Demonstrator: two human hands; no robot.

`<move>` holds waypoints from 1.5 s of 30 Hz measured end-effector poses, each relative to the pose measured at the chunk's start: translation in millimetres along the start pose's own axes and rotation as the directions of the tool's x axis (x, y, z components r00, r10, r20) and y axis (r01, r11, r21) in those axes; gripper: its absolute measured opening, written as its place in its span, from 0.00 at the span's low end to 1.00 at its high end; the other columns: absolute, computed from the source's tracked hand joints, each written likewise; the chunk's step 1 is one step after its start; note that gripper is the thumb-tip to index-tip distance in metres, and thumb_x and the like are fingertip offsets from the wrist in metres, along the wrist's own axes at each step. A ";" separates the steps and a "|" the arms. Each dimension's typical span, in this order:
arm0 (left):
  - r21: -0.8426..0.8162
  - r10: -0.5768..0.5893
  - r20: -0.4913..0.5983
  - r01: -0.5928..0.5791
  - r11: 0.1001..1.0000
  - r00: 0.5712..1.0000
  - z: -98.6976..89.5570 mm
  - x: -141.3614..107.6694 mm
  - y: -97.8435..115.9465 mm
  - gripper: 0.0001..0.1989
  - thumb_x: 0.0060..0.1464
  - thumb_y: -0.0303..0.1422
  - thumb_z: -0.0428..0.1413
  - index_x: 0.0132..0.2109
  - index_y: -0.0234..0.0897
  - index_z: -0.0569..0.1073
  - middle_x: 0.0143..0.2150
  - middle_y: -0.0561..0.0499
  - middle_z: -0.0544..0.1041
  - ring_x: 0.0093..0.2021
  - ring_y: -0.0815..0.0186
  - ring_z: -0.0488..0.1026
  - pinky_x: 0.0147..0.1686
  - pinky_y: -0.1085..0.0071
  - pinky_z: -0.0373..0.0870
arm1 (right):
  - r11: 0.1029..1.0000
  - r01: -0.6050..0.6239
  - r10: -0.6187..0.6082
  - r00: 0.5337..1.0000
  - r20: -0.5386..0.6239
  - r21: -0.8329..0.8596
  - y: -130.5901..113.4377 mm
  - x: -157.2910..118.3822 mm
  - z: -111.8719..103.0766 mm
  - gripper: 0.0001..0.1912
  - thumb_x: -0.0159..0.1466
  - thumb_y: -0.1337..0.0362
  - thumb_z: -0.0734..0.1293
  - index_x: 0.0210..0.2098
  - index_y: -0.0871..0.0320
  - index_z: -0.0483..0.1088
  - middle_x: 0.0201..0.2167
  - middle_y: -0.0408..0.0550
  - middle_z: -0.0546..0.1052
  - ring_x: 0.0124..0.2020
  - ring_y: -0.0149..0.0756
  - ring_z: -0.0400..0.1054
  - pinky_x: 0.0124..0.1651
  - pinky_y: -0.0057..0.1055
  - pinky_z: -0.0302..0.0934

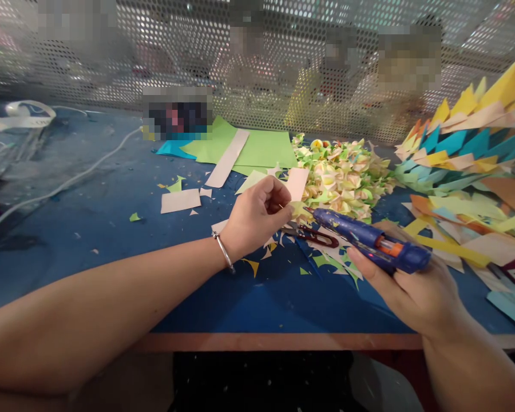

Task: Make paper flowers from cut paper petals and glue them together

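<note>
My right hand (416,286) is wrapped round a blue glue gun (356,232), its nozzle pointing left. At the nozzle tip is a small pale yellow paper piece (300,212), pinched between the thumb and fingers of my left hand (260,214). Dark red-handled scissors (320,236) lie beneath the glue gun, partly hidden by it. Just behind my hands rises a heap of small folded paper pieces (341,174) in cream, green and yellow.
Green sheets (261,150) and a pale strip (228,158) lie at the back, before a perforated metal screen (257,74). Layered spiky paper work (467,143) stands at right above loose strips. A white cable (72,180) crosses the left. Scraps litter the blue table (197,309).
</note>
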State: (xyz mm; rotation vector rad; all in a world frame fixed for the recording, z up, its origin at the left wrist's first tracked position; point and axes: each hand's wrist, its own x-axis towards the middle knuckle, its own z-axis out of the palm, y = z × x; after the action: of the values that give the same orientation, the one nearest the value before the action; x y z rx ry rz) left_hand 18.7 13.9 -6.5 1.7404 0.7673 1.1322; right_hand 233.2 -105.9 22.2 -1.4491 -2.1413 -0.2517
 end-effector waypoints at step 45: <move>0.072 0.058 0.024 -0.059 0.996 0.998 0.3 -3.6 5.7 0.06 0.51 0.28 0.58 0.34 0.38 0.67 0.28 0.55 0.69 0.25 0.73 0.65 0.26 0.73 0.65 | 0.997 0.050 -0.052 0.998 -0.044 -0.061 8.7 -3.4 4.4 0.05 0.68 0.61 0.64 0.38 0.55 0.64 0.32 0.46 0.74 0.34 0.38 0.74 0.36 0.31 0.65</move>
State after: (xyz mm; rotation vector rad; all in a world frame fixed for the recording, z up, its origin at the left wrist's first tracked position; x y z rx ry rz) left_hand 17.7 8.4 -2.7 1.8431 0.7568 1.1353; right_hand 240.6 -103.2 15.5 -1.4093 -2.1526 -0.3672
